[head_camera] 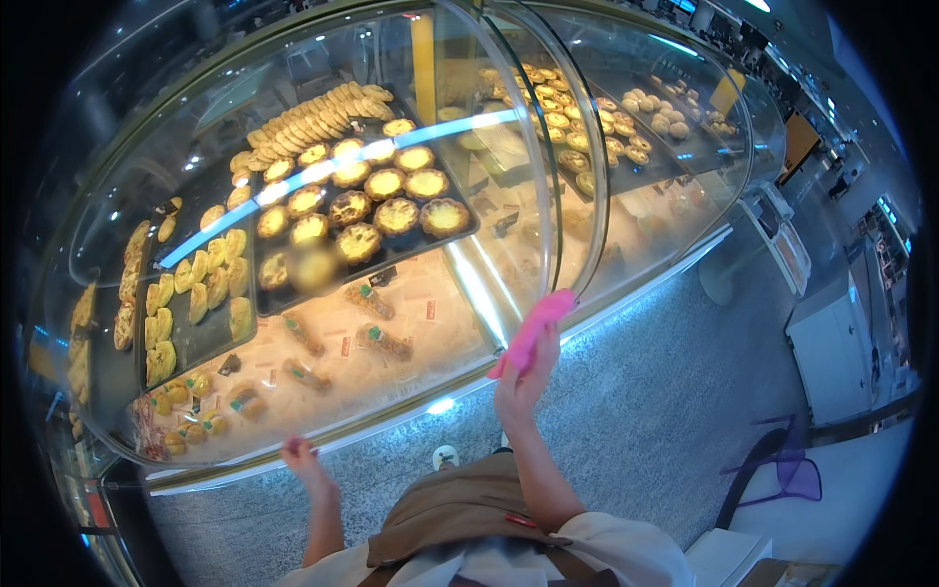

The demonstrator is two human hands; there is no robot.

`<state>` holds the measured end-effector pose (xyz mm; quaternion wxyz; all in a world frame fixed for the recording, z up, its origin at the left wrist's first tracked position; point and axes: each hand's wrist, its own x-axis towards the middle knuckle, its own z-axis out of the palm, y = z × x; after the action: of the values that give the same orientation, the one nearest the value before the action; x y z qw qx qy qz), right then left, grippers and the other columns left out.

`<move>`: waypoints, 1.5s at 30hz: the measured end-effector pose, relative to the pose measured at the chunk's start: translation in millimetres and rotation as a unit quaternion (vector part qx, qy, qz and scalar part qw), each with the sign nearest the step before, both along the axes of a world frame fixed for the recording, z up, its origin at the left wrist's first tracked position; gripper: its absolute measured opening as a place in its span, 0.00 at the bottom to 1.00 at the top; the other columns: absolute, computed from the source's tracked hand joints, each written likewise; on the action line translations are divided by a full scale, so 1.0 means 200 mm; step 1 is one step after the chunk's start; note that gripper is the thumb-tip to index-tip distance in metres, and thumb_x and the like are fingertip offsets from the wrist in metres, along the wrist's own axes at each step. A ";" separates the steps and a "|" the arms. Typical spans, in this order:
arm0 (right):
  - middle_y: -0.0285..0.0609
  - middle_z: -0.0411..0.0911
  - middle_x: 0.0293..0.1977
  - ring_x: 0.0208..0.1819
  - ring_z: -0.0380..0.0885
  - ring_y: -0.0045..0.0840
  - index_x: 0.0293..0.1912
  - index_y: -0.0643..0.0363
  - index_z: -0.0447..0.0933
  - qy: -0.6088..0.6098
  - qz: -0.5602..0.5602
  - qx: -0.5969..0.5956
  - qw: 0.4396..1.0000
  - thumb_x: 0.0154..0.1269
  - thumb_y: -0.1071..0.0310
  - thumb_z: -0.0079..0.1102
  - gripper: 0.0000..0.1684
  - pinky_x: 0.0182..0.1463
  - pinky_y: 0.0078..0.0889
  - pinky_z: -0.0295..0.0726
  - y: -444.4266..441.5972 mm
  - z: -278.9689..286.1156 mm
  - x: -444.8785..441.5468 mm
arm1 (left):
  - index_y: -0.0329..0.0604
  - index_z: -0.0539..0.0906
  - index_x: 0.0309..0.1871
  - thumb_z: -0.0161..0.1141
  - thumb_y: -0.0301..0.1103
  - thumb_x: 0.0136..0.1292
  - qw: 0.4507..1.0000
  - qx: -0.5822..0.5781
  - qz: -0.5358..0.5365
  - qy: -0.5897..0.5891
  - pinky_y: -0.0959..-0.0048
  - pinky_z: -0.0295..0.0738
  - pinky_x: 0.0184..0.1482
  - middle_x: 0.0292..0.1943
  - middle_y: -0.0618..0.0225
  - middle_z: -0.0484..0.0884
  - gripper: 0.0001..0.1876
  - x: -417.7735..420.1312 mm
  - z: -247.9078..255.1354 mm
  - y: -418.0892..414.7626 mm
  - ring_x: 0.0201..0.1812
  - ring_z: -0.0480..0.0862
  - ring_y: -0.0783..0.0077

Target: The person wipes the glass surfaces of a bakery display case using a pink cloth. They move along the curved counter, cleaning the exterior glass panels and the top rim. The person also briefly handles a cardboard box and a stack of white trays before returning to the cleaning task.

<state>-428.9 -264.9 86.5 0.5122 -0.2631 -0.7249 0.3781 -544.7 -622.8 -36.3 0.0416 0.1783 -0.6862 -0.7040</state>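
Observation:
My right hand (524, 381) grips a pink cloth (539, 330). The cloth lies against the lower end of a curved glass panel's edge (598, 220) on a bakery display case. Lower left, my left hand (312, 466) is beside the front ledge (242, 466) of the case. Its fingers look bent; whether they touch the ledge is hard to tell. Behind the glass, egg tarts (396, 216) fill a dark tray, with rows of flat biscuits (323, 121) above them. Folded yellow pastries (198, 282) stand to the left, and filled pastry rolls (385, 341) lie on printed paper below.
More tarts (572, 110) and round pastries (656, 114) lie behind the right-hand glass. Speckled grey floor (631, 381) runs along the case's front. A white cabinet (829, 352) stands at right, and purple-tinted glasses (796, 477) lie on a white surface (858, 499).

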 end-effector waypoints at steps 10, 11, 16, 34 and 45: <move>0.61 0.51 0.72 0.74 0.47 0.55 0.71 0.67 0.54 -0.140 -0.037 0.315 0.938 0.68 0.62 0.40 0.35 0.75 0.60 0.43 0.22 0.60 -0.45 | 0.38 0.62 0.70 0.53 0.47 0.70 0.951 -0.050 0.264 0.157 0.60 0.68 0.64 0.65 0.51 0.67 0.32 -0.71 0.54 -1.26 0.64 0.70 0.56; 0.61 0.52 0.71 0.74 0.47 0.55 0.71 0.67 0.55 -0.146 -0.036 0.336 0.930 0.68 0.62 0.41 0.35 0.75 0.59 0.44 0.25 0.69 -0.49 | 0.39 0.62 0.70 0.53 0.48 0.69 0.950 -0.049 0.268 0.151 0.59 0.67 0.65 0.66 0.51 0.67 0.32 -0.75 0.49 -1.37 0.65 0.70 0.56; 0.59 0.60 0.68 0.72 0.54 0.52 0.69 0.67 0.60 -0.156 -0.041 0.427 0.890 0.67 0.61 0.44 0.34 0.75 0.54 0.48 0.39 1.05 -0.72 | 0.40 0.64 0.69 0.52 0.50 0.70 0.949 -0.091 0.264 0.147 0.60 0.65 0.66 0.67 0.56 0.67 0.31 -0.81 0.57 -1.55 0.66 0.68 0.59; 0.42 0.83 0.41 0.39 0.83 0.35 0.50 0.51 0.81 -0.479 0.048 0.230 0.846 0.66 0.52 0.43 0.23 0.44 0.42 0.80 -0.63 1.79 -2.27 | 0.35 0.65 0.66 0.44 0.32 0.72 0.962 -0.070 0.190 0.181 0.64 0.59 0.68 0.64 0.56 0.66 0.22 -0.64 0.79 -1.59 0.66 0.67 0.62; 0.45 0.79 0.55 0.59 0.76 0.39 0.53 0.53 0.82 -0.365 0.218 0.399 0.813 0.63 0.58 0.48 0.23 0.60 0.41 0.69 -2.44 1.74 -2.70 | 0.34 0.65 0.65 0.42 0.31 0.70 0.964 -0.133 0.166 0.160 0.61 0.60 0.65 0.58 0.57 0.64 0.22 -0.65 0.84 -1.52 0.63 0.65 0.60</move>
<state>-969.7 -752.2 433.7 0.1744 0.0103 -0.9840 0.0337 -674.6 -926.2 131.7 0.2904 0.1675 -0.7189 -0.6089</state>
